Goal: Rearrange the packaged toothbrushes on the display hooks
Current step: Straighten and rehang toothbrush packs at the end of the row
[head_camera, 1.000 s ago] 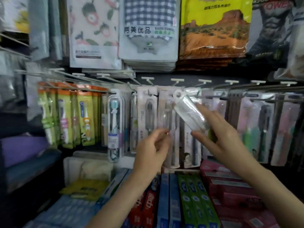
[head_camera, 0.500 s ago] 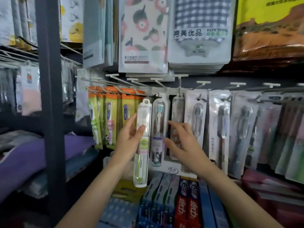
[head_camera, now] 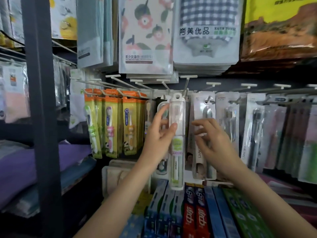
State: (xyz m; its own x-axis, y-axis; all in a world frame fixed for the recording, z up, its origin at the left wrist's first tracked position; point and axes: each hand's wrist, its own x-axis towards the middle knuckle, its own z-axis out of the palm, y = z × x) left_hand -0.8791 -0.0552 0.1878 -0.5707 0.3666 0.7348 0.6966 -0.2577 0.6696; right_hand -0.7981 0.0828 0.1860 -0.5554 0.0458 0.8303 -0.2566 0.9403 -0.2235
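I have the clear toothbrush case [head_camera: 177,143] pinched upright in my left hand [head_camera: 160,134], its hang loop level with the hook tips [head_camera: 184,93]; my right hand [head_camera: 212,140] hovers loose beside it. Hanging step: next I must thread the loop onto one hook

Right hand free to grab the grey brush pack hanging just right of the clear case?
Probably yes. The right hand is open, holds nothing and hovers right in front of that pack; the left hand holds the clear case off to the side.
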